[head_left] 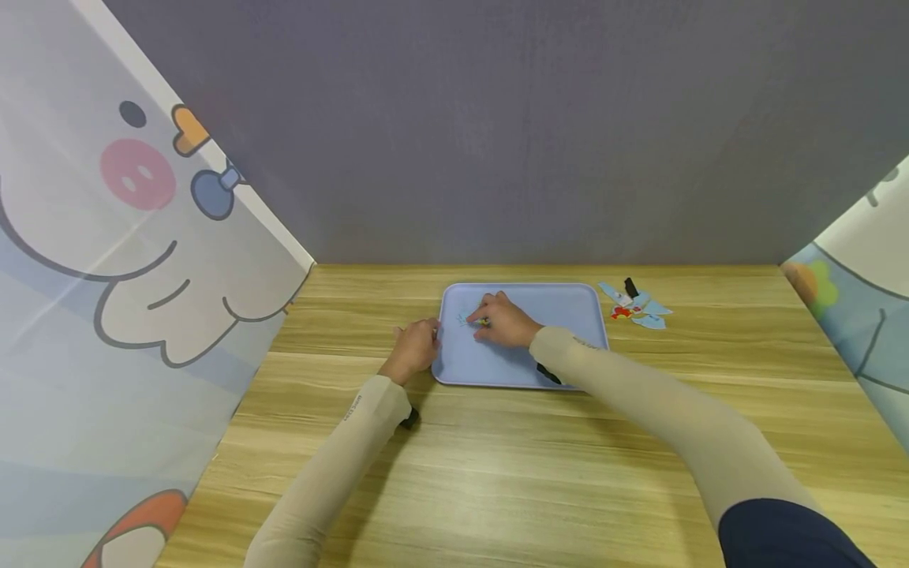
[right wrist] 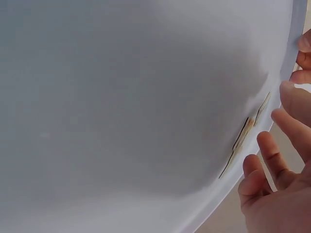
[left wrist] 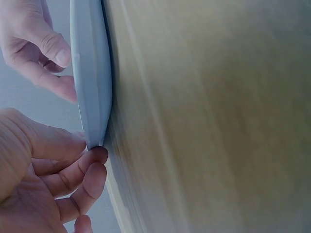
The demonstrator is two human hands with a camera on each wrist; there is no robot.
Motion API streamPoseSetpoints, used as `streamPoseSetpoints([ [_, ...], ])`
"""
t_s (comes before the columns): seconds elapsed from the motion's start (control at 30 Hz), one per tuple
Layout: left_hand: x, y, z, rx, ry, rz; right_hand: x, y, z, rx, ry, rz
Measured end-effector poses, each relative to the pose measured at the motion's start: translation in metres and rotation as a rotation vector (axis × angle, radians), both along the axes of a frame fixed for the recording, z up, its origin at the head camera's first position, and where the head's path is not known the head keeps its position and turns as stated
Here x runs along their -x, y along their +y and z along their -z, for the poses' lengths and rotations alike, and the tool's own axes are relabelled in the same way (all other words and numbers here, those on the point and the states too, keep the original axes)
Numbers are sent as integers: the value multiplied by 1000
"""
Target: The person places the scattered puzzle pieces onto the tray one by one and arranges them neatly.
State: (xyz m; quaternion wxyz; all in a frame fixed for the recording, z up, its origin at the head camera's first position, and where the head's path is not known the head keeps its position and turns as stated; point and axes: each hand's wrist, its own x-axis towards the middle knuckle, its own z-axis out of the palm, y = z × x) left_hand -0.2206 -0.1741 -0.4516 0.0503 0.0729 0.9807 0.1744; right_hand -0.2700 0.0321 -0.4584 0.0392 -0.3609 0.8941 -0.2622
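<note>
A pale blue rectangular tray (head_left: 511,377) lies on the wooden table. My left hand (head_left: 417,347) pinches its left rim between thumb and fingers, and the left wrist view shows this grip on the rim (left wrist: 92,73) closely. Over the tray's left half, my right hand (head_left: 506,322) reaches with fingers slightly bent and spread. Beside its fingertips lie small flat picture pieces (head_left: 463,318), light blue with a bit of yellow-green. From the right wrist, the thin pieces (right wrist: 243,133) appear almost edge-on, with no piece visible between the fingers.
Right of the tray, several loose picture pieces (head_left: 649,322) lie in a pile, light blue, red and black. A grey wall (head_left: 497,142) stands behind the table (head_left: 454,457). Cartoon-printed panels (head_left: 142,260) rise at both sides.
</note>
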Motion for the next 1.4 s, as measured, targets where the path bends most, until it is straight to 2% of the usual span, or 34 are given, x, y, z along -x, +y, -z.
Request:
streamPoseSetpoints([
  [0.13, 0, 0, 0, 3, 0, 3, -3, -3, 1, -57, 12, 3],
  [0.5, -1, 0, 2, 4, 25, 8, -7, -10, -5, -207, 20, 85],
  [0.73, 0, 1, -2, 8, 0, 4, -7, -12, -8, -204, -7, 105],
  [1.0, 0, 0, -3, 8, 19, 12, -7, -14, -8, -187, -11, 109],
  [1.23, 0, -1, -2, -1, -4, 5, -5, -17, -6, -253, -11, 112],
  [1.4, -1, -1, -1, -8, -20, -5, -6, -16, -10, -212, -65, 152],
])
